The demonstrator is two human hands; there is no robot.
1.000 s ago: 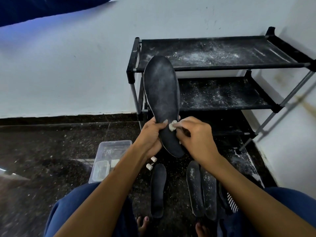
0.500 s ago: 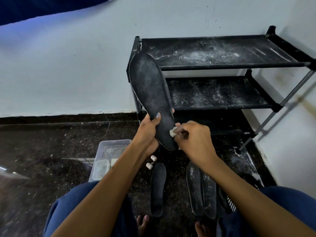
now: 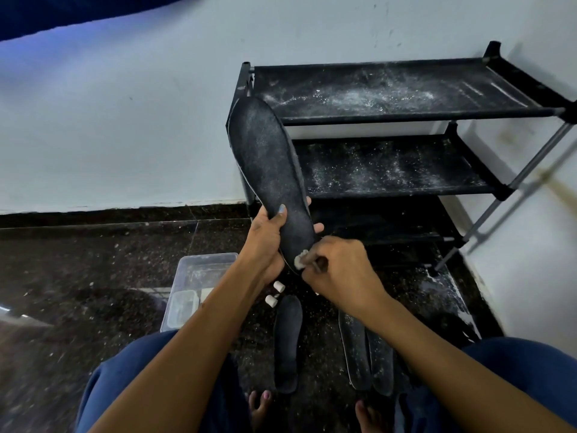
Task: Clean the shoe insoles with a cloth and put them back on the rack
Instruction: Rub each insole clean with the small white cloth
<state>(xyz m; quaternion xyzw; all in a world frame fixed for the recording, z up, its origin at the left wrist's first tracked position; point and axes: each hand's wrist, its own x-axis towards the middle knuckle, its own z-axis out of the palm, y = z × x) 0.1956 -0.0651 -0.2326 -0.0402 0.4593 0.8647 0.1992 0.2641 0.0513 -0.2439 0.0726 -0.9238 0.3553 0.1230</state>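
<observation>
My left hand grips a long black insole near its heel and holds it upright, its toe tilted up to the left in front of the rack's left post. The insole is speckled with white dust. My right hand pinches a small white cloth wad against the insole's lower right edge. The black three-shelf rack stands against the wall, its shelves dusted white. On the floor lie one insole and two more side by side.
A clear plastic box sits on the dark speckled floor to the left of my arms. Two small white wads lie beside it. White powder marks the floor by the rack's right leg. My knees and toes fill the bottom.
The held insole has swung its toe leftward and moved a little left and up. My right hand with the cloth has slid down toward the heel edge.
</observation>
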